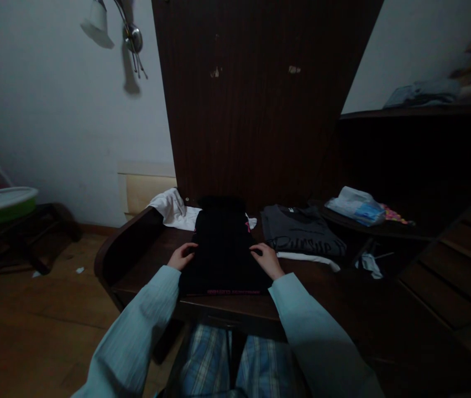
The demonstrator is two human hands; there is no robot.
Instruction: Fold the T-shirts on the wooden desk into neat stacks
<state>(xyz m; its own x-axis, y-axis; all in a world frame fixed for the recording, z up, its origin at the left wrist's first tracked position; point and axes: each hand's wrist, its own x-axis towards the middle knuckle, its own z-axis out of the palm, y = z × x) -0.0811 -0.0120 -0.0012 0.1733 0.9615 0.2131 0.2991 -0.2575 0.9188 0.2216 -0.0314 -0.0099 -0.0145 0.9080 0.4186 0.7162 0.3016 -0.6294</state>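
A black garment with pink lettering along its near edge lies folded into a long strip on the dark wooden desk. My left hand rests on its left edge with fingers curled onto the cloth. My right hand lies on its right edge, fingers flat and slightly spread. Both sleeves are pale blue-green.
A white cloth lies behind the black garment at the left. A folded grey shirt with lettering sits to the right. A plastic packet rests on a side shelf. A green-rimmed basin stands at far left. A tall dark wooden panel rises behind the desk.
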